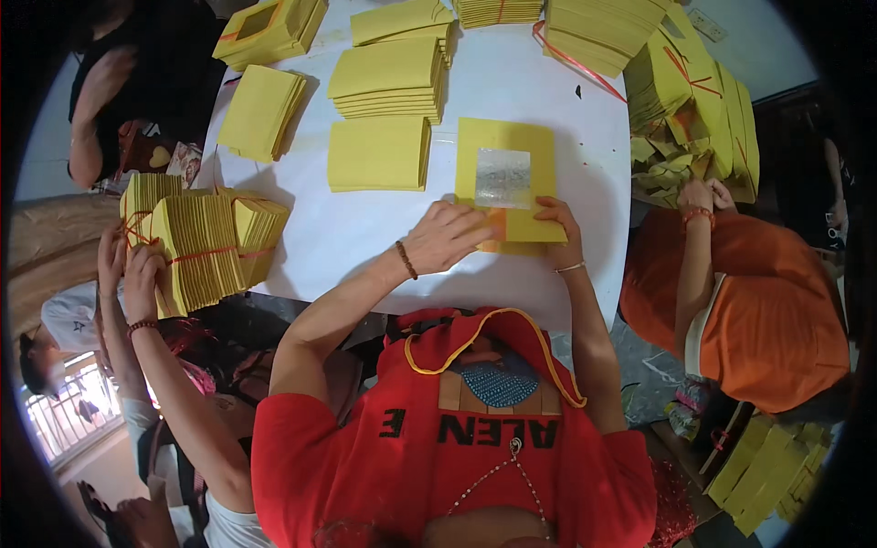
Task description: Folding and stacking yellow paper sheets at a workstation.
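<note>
A sheet of yellow paper (541,146) with a silver foil square (502,172) lies near the front edge of the white table. My left hand (448,236) bends over the sheet's lower left, fingers together and slightly blurred. Its fingertips meet an orange patch (498,224) below the foil; anything under them is hidden. At the sheet's right edge, my right hand (562,233) grips the paper, part of its fingers out of sight. Just left of the sheet sits a folded yellow paper stack (377,155).
More yellow stacks (388,75) cover the far side of the white table (521,87). On the left, a co-worker's hands (142,265) touch bundles tied with red string (203,247). A person in orange (758,310) handles yellow paper (671,173) at the right.
</note>
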Demonstrator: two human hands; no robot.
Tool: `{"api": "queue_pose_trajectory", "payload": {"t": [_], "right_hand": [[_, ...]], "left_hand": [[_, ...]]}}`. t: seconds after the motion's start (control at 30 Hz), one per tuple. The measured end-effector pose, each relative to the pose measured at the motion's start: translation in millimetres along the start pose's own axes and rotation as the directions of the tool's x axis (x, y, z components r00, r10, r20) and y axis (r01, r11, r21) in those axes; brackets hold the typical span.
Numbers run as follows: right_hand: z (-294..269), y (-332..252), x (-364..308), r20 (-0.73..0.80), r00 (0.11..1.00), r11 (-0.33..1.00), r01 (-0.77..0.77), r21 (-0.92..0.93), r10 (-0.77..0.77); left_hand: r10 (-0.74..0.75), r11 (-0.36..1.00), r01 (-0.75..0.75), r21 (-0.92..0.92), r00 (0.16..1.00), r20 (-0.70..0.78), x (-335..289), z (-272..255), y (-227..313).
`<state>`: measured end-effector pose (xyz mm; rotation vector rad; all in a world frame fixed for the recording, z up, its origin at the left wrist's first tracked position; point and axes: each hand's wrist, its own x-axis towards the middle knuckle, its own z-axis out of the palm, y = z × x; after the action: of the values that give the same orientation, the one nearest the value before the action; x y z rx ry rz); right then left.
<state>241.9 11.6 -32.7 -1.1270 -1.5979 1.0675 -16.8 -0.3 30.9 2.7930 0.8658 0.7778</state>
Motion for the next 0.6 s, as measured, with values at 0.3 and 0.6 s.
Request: {"api": "queue_pose_trajectory", "payload": {"t": [0.3,0.6], "right_hand": [[7.1,-21.1,-7.1,-0.068,0.997,0.996,-0.021,0.089,0.027],[-0.2,-12.1,-10.5,-0.009,1.000,0.999,0.013,-0.051,-0.013]], "left_hand": [[-0.581,0.744,0.540,-0.395,0.814,0.018,-11.9,22.9,-3.8],[-0.371,0.926,0.374,-0.049,0.927,0.061,-8.2,20.9,-5.1]]}}
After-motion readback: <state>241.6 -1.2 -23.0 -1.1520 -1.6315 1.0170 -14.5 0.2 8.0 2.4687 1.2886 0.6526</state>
